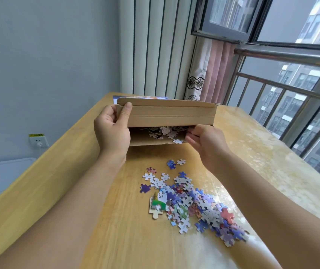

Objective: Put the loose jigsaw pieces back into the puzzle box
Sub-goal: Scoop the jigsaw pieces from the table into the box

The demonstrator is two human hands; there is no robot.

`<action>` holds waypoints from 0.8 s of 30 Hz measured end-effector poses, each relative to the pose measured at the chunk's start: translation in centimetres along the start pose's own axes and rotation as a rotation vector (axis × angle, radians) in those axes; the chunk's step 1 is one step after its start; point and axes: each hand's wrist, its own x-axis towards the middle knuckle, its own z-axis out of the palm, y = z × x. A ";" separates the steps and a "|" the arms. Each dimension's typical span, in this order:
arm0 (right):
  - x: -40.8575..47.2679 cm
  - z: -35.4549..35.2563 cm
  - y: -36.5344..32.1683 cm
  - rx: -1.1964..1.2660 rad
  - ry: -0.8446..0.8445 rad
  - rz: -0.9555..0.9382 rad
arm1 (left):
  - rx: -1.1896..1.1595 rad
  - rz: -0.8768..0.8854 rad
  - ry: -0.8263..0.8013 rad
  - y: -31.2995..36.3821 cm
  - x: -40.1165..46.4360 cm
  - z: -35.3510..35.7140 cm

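Yellow table (pixel 89 200) by a window carries the cardboard box (pixel 166 115), propped open; left hand (pixel 112 131) grips its lid edge, right hand (pixel 203 140) fingers curl at its mouth, contents unclear. Colourful pieces (pixel 192 202) heap just before the box. Tilting it could spill pieces already inside.

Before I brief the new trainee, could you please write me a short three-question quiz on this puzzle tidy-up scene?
1. True or false: the puzzle box already has pieces inside.
2. Which hand holds up the box flap? A) left hand B) right hand
3. Where does the main pile of loose pieces lie relative to the box?

Key: 1 true; 2 A; 3 on the table, nearer the person than the box.
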 end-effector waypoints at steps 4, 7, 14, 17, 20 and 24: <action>-1.0 -2.4 1.8 -0.863 -0.121 -0.665 | 0.004 -0.011 0.005 0.0 0.0 -0.1; -0.8 -3.7 2.6 -1.182 -0.240 -0.987 | -0.002 -0.011 0.008 0.0 0.0 -0.1; -0.7 -3.1 2.2 -1.477 -0.453 -0.882 | -0.007 -0.008 0.009 -0.2 0.1 -0.1; -0.2 -1.8 2.0 -1.564 -0.511 -0.757 | -0.007 -0.008 0.005 -0.3 0.1 -0.1; 1.0 -0.1 1.7 -1.587 -0.545 -0.638 | -0.011 -0.009 -0.002 -0.4 0.2 -0.1; 1.1 2.5 1.4 -1.448 -0.689 -0.549 | -0.010 -0.008 0.003 -0.2 0.0 0.1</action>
